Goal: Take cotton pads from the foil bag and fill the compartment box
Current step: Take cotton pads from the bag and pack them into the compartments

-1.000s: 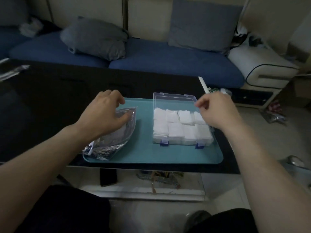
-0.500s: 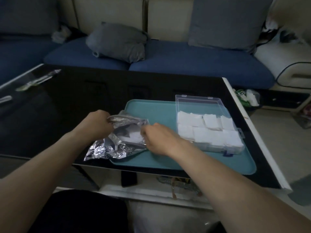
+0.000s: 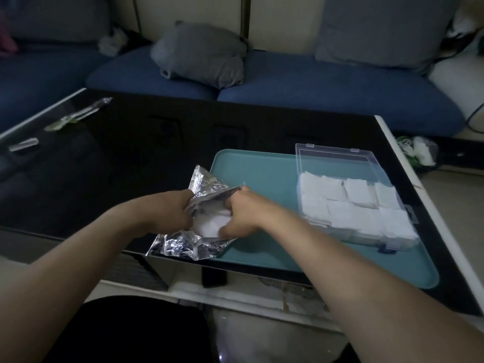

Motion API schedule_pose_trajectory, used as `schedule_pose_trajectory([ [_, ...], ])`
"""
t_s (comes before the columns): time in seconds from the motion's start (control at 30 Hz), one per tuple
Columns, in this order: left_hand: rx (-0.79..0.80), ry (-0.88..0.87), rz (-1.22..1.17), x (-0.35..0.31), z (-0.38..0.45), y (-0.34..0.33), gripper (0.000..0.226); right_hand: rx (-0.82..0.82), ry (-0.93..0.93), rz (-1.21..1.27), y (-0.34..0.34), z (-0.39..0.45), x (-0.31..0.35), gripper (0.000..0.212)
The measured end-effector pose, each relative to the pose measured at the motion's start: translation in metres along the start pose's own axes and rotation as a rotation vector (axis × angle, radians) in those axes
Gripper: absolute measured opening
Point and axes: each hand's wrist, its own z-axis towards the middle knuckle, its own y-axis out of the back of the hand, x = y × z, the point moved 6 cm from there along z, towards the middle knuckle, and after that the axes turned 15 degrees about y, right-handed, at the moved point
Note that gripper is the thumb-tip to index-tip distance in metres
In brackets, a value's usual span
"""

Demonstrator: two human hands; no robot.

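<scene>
biggest risk imo: the crinkly silver foil bag (image 3: 183,244) hangs off the black glass table (image 3: 131,153) edge and could slide as the soft white cotton pads (image 3: 209,226) come out; left hand (image 3: 170,213) grips the mouth, right hand (image 3: 241,216) pinches pads inside; the clear plastic compartment box (image 3: 351,205) on the smooth teal tray (image 3: 262,174) looks heaped, so extra pads may spill

The right hand (image 3: 239,214) has left the box, now reaching into the foil bag (image 3: 193,231).
</scene>
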Motion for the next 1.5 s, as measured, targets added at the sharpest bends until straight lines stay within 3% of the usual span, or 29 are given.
schedule_pose_trajectory([
  [0.1,0.074,0.036,-0.165,0.001,0.000,-0.006,0.016,-0.062,-0.008,0.086,0.001,0.001,0.009,0.061],
  [0.2,0.129,0.062,-0.238,-0.002,-0.003,-0.010,0.022,-0.162,0.038,-0.010,-0.001,0.002,0.028,0.043],
  [0.4,0.143,0.042,-0.215,-0.014,-0.016,-0.006,0.050,-0.300,0.139,0.080,-0.011,0.009,0.035,0.025],
  [0.67,0.049,0.084,-0.084,-0.015,-0.010,0.003,0.024,-0.352,0.143,0.072,0.014,-0.012,0.017,0.013],
  [0.9,-0.087,0.068,-0.083,-0.036,-0.012,0.012,0.069,-0.659,0.035,0.524,0.057,-0.065,-0.038,0.022],
  [1.0,-0.283,-0.172,-0.151,-0.067,-0.031,0.022,0.084,-0.717,-0.023,0.797,0.056,-0.079,-0.059,0.027],
  [1.07,-0.374,-0.338,-0.296,-0.091,-0.051,0.028,0.075,-0.723,-0.020,0.924,0.059,-0.090,-0.066,0.034],
  [1.17,-0.342,-0.333,-0.431,-0.114,-0.060,0.022,0.067,-0.730,-0.020,0.924,0.061,-0.104,-0.069,0.036],
  [1.33,0.105,-0.266,-0.865,-0.142,-0.046,-0.018,0.045,-0.808,0.022,0.475,0.080,-0.128,-0.064,0.027],
  [1.4,0.131,-0.287,-0.872,-0.151,-0.045,-0.026,0.035,-0.788,0.041,0.413,0.081,-0.132,-0.062,0.026],
  [1.5,0.073,-0.317,-0.803,-0.161,-0.044,-0.029,0.021,-0.648,0.125,0.525,0.078,-0.138,-0.063,0.039],
])
